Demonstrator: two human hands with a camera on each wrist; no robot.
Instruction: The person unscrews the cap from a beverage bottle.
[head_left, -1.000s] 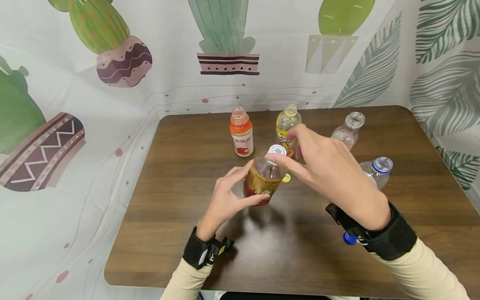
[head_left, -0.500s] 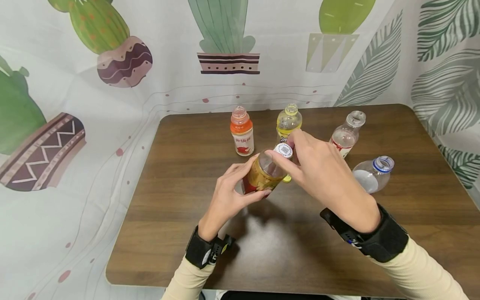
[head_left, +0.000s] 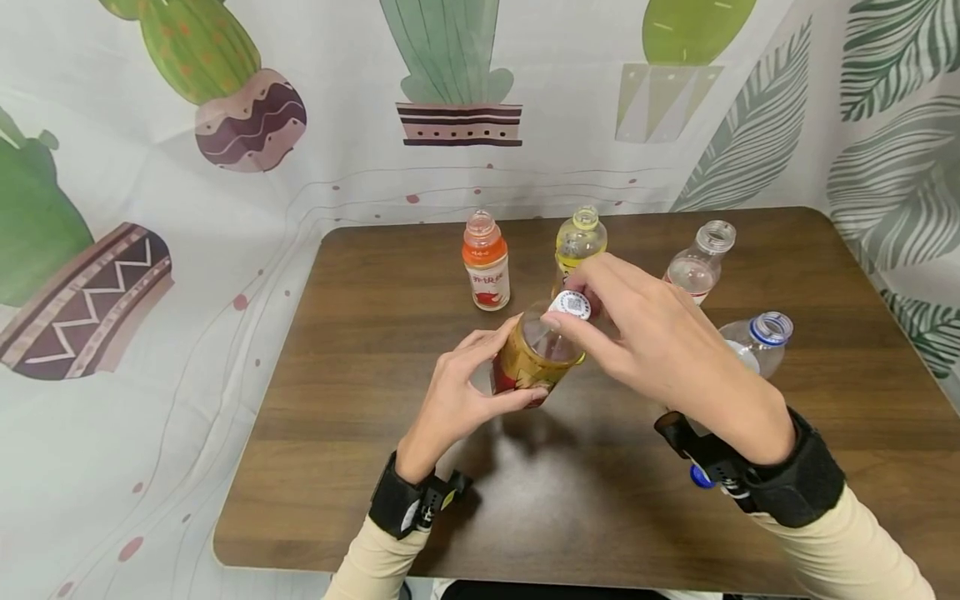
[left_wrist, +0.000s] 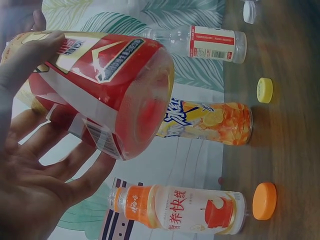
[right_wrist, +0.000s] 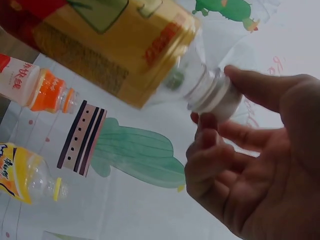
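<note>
My left hand [head_left: 457, 392] grips a plastic drink bottle [head_left: 528, 362] with a gold and red label, its thumb on one side and fingers on the other. The bottle leans to the right, its base raised off the table as the left wrist view shows. On its neck sits a white cap [head_left: 572, 305] with a printed code on top. My right hand [head_left: 660, 342] pinches this cap [right_wrist: 224, 102] between thumb and curled fingers.
Behind stand uncapped bottles: an orange-necked one [head_left: 486, 267], a yellow-labelled one [head_left: 581, 242], a clear red-labelled one [head_left: 693, 271] and a blue-ringed one [head_left: 768, 342]. Loose caps lie on the table [head_left: 337, 400]: blue [head_left: 702, 477], yellow [left_wrist: 265, 90], orange [left_wrist: 264, 201], white [left_wrist: 249, 12].
The right forefinger, lifted away from the cap a second ago, has come down against it. The bottle has shifted a little to the right in the left hand.
</note>
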